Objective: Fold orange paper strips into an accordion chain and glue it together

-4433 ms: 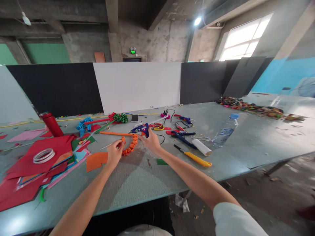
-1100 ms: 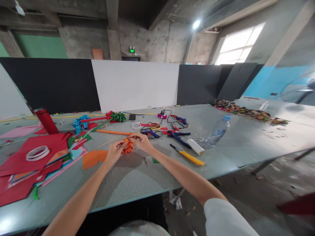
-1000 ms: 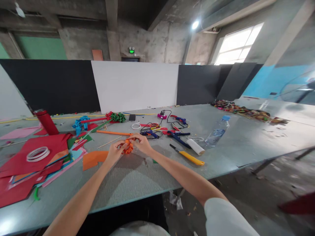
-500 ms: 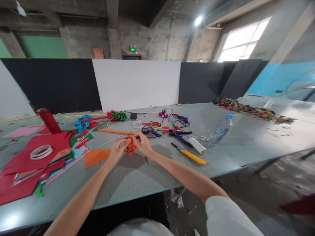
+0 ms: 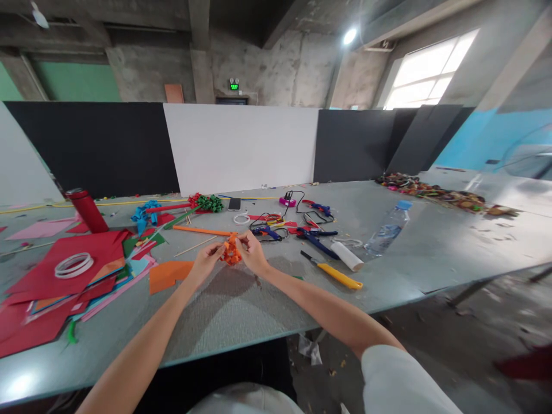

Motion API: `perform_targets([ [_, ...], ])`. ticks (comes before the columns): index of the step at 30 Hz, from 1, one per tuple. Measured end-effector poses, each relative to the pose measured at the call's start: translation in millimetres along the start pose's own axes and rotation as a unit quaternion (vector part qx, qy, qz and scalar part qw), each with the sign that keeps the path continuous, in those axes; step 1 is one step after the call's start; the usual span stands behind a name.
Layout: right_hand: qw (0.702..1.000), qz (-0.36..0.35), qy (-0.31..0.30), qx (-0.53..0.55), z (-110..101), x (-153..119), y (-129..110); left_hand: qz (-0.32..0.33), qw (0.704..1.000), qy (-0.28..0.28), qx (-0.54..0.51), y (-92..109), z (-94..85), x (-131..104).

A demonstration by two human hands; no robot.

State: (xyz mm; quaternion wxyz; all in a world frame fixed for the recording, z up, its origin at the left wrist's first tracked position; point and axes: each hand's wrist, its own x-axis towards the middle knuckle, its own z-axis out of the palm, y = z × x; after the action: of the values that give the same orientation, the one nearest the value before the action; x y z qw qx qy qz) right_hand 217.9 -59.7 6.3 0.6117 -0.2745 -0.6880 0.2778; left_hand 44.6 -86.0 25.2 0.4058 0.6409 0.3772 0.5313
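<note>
An orange paper flower (image 5: 232, 253) with curled, looped petals is held between my two hands, just over the table. My left hand (image 5: 209, 260) pinches its left side with thumb and fingertips. On its upper right, my right hand (image 5: 250, 253) grips the petals, fingers bent. Behind the flower an orange paper stick (image 5: 200, 230) runs off to the left; whether it joins the flower is hidden by my fingers. A cut piece of orange paper (image 5: 169, 276) lies flat beside my left forearm. A thin wooden stick (image 5: 195, 246) rests beyond my left hand.
Red paper sheets (image 5: 38, 316) carry a tape roll (image 5: 73, 265) at left, near a red bottle (image 5: 87, 211). Rightward lie a yellow-handled knife (image 5: 338, 275), a white roll (image 5: 347, 256), blue pliers (image 5: 318, 241), glue guns (image 5: 266, 232) and a water bottle (image 5: 390, 229). Finished paper flowers (image 5: 210, 203) sit behind.
The orange flower has turned in my fingers, and its looped petals now face me more fully. Both hands stay around it in nearly the same place.
</note>
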Motion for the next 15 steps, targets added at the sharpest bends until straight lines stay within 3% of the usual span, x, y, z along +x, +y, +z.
perform_targets([
  [6, 0.999, -0.021, -0.024, -0.032, -0.1, -0.3, -5.9, -0.054, 0.994, -0.063, -0.065, 1.4, 0.5, -3.4],
  [10, 0.999, -0.005, -0.031, -0.018, 0.2, 0.4, -4.2, -0.102, 0.984, -0.080, -0.122, 1.5, 0.2, -6.0],
  [15, 0.999, 0.022, -0.028, 0.004, -0.2, 1.5, -1.8, -0.112, 0.970, -0.091, -0.195, -0.4, 0.2, -6.2],
])
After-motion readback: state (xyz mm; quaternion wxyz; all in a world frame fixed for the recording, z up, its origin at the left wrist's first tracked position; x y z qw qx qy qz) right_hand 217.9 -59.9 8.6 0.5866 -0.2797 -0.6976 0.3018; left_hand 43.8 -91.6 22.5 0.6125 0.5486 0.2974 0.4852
